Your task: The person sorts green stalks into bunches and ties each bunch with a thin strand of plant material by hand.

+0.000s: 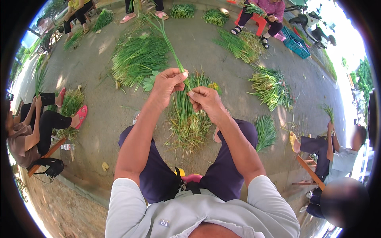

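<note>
Just above the middle of the picture, my left hand (168,84) pinches a few long green chives (171,49) between thumb and fingers. Their leaves point up and away to the far side. Close on its right, my right hand (205,101) is closed in a pinch at the lower end of the same chives; the fingertips partly hide what they grip. Below both hands, a heap of chives and yellowed trimmings (189,129) lies on the ground between my knees.
A large pile of chives (139,59) lies ahead on the left, with more bunches (272,87) on the right and a small bunch (265,132) by my right knee. Several people sit around handling stalks. A blue crate (295,43) and a motor scooter (311,25) stand at the far right.
</note>
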Demonstrator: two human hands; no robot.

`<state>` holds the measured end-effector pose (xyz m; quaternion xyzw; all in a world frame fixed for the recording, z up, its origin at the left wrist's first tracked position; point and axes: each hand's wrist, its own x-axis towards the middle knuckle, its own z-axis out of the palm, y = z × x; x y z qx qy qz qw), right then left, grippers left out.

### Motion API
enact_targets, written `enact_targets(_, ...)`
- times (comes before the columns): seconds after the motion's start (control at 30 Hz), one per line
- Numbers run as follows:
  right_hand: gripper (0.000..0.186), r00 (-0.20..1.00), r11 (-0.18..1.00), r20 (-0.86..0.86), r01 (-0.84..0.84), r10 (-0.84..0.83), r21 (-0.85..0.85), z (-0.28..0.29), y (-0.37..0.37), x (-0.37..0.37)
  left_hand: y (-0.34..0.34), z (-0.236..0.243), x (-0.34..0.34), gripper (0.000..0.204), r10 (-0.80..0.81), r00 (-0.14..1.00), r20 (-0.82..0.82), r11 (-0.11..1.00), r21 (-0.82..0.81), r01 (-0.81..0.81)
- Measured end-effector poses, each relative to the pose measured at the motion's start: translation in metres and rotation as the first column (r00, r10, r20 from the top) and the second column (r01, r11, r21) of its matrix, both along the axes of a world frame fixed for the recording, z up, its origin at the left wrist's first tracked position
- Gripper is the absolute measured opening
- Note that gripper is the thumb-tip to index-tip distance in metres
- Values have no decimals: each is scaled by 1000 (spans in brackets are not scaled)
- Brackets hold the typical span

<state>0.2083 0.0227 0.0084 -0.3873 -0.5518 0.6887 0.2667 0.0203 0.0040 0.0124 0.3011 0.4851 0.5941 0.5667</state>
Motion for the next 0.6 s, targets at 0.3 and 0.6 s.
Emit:
enact_targets(0.3, 21, 840, 883, 525, -137, -137, 450, -10, -3, 0, 0, 4, -3, 15, 98, 994, -44, 995, -8, -99)
enact_targets(0.6, 29, 985, 969, 75, 137, -155, 204, 0, 0, -3, -2, 3, 4, 15, 22, 998, -55, 1000, -11, -23)
